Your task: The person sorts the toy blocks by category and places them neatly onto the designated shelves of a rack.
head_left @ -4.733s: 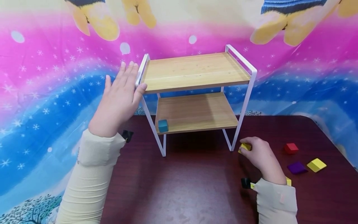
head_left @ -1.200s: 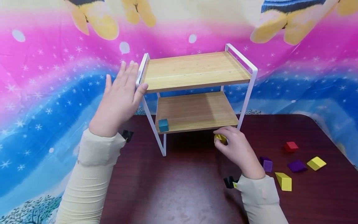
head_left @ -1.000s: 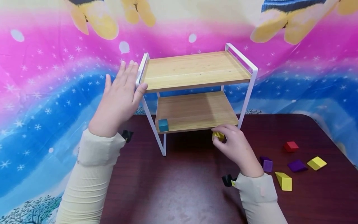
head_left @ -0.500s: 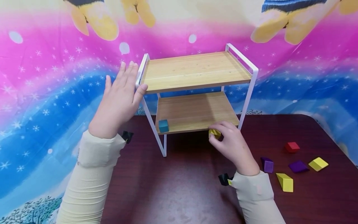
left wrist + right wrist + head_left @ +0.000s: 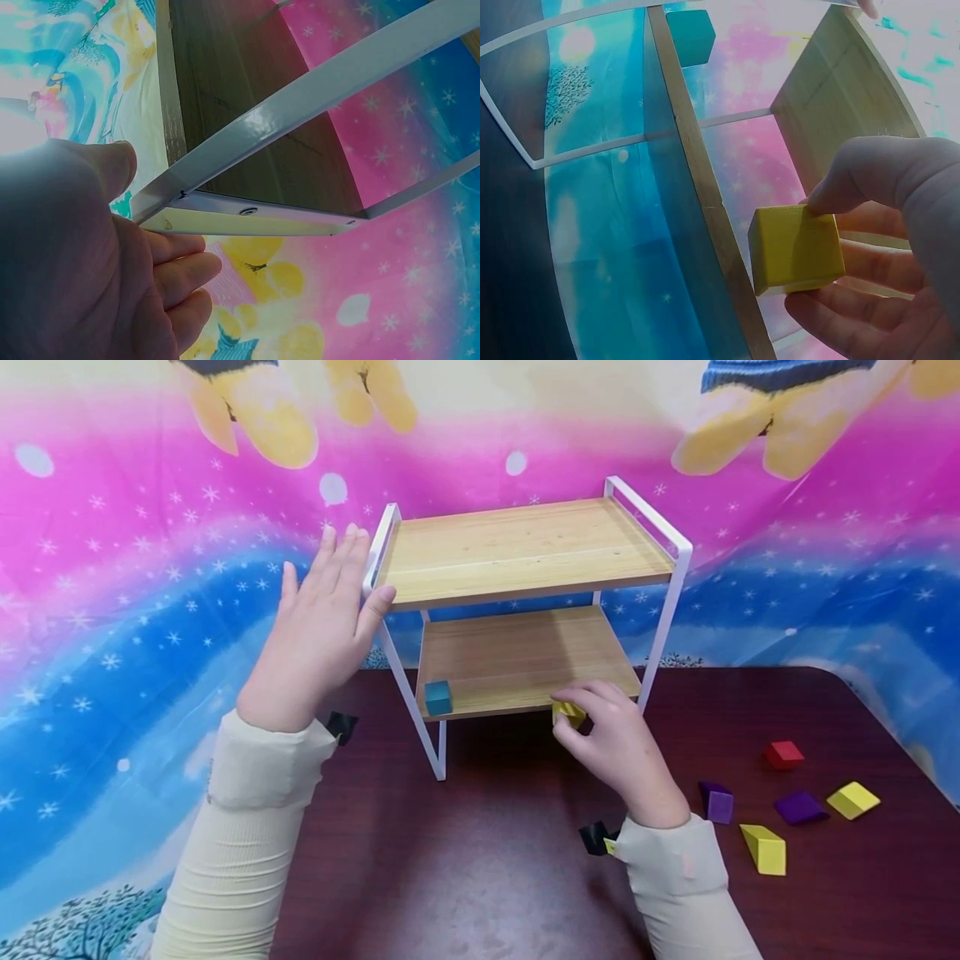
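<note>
My right hand (image 5: 618,747) pinches a yellow cube (image 5: 795,247) between thumb and fingers. In the head view that cube overlaps the front edge of the lower shelf, right of its middle. A two-tier shelf (image 5: 517,547) with wooden boards and a white metal frame stands on the table. On the lower board's front left corner sits a teal cube (image 5: 438,697). My left hand (image 5: 315,618) lies flat with straight fingers against the left side of the frame, by the upper board; the left wrist view shows its fingers (image 5: 187,277) beside the frame's corner.
Several blocks lie on the dark red table (image 5: 465,877) at right: a red block (image 5: 784,755), a purple block (image 5: 717,802), a flatter purple block (image 5: 801,807), a yellow block (image 5: 855,800) and a yellow wedge-like block (image 5: 765,850). A patterned cloth (image 5: 150,610) hangs behind.
My right hand has carried the yellow cube from the table beside the shelf's right leg leftward and up to the lower board's front edge. My left hand has stayed against the frame.
</note>
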`<state>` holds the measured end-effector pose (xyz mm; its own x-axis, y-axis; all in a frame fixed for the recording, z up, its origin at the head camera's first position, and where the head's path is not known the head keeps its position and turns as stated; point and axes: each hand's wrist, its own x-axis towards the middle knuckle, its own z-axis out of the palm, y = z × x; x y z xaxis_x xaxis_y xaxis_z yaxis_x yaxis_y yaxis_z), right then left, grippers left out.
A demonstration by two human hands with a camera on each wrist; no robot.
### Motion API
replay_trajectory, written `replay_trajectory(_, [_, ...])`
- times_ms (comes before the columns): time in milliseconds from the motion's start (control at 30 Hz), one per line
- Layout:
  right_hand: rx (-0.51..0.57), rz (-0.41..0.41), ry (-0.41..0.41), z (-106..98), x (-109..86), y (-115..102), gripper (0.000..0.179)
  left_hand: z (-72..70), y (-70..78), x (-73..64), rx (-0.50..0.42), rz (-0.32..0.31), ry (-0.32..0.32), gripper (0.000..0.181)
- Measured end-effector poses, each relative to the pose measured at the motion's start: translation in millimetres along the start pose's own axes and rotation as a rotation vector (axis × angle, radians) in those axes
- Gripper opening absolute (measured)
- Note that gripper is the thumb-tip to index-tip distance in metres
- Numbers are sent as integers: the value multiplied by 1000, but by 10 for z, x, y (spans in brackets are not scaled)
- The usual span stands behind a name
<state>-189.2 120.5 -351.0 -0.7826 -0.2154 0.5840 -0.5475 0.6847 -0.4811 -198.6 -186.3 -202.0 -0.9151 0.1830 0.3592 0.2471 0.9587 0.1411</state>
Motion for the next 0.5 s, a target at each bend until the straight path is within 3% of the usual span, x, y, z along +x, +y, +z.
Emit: replay_trajectory(500, [1,-75,17,69,42,16,23,-40,1,14,39,11,-22,75])
